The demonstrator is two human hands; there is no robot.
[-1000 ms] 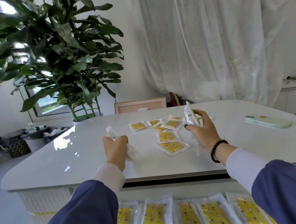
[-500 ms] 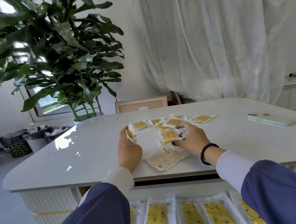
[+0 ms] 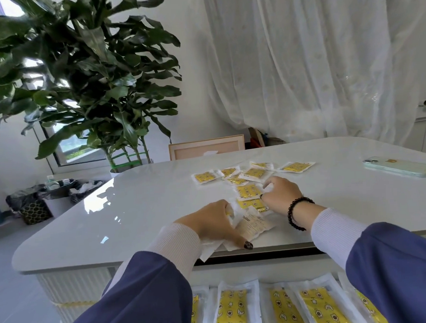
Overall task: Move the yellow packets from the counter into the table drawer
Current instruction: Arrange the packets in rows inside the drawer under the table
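Observation:
Several yellow packets (image 3: 253, 172) in clear wrappers lie spread on the white counter (image 3: 135, 214). My left hand (image 3: 212, 223) is at the counter's near edge and grips a packet, whose yellow edge shows between the fingers. Its thumb lies on a face-down packet (image 3: 256, 225). My right hand (image 3: 280, 195) is just behind it, fingers curled on the edge of two yellow packets (image 3: 248, 191) lying one behind the other. Below the counter edge the open drawer (image 3: 262, 270) holds a row of several yellow packets (image 3: 230, 308).
A pale green phone (image 3: 400, 167) lies on the counter at the right. A large potted plant (image 3: 91, 81) stands behind the counter's left end, with a wooden frame (image 3: 206, 147) beside it. Black bins (image 3: 36, 197) sit on the floor at left. A white curtain hangs behind.
Both hands came down from holding packets in the air to the counter. My left hand moved toward the near edge; my right hand settled onto the packets in the middle.

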